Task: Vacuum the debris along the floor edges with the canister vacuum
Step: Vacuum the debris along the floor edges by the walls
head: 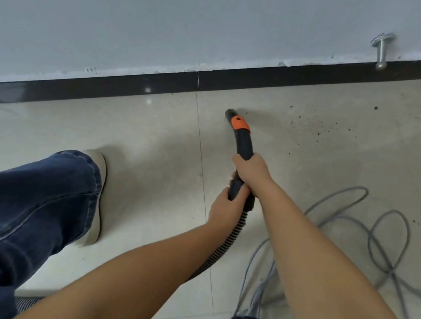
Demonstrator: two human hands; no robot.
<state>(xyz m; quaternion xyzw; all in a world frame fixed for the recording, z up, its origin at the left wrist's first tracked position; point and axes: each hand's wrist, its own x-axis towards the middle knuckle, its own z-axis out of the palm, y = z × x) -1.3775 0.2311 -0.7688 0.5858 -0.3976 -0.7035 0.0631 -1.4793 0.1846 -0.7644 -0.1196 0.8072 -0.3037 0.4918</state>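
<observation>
A dark vacuum nozzle (241,136) with an orange collar points down at the pale tiled floor, its tip a short way in front of the dark baseboard (267,75). My right hand (251,171) grips the upper part of the nozzle handle. My left hand (225,206) holds the handle's lower end, where the black ribbed hose (222,248) begins and runs back under my left forearm. Dark crumbs of debris (314,125) lie scattered on the floor to the right of the nozzle tip, toward the wall. The canister itself is out of sight.
A grey power cord (378,249) lies in loose loops on the floor to the right. A metal door stop (381,51) sticks out of the baseboard at the upper right. My left leg in blue jeans and a pale shoe (97,198) stands at the left.
</observation>
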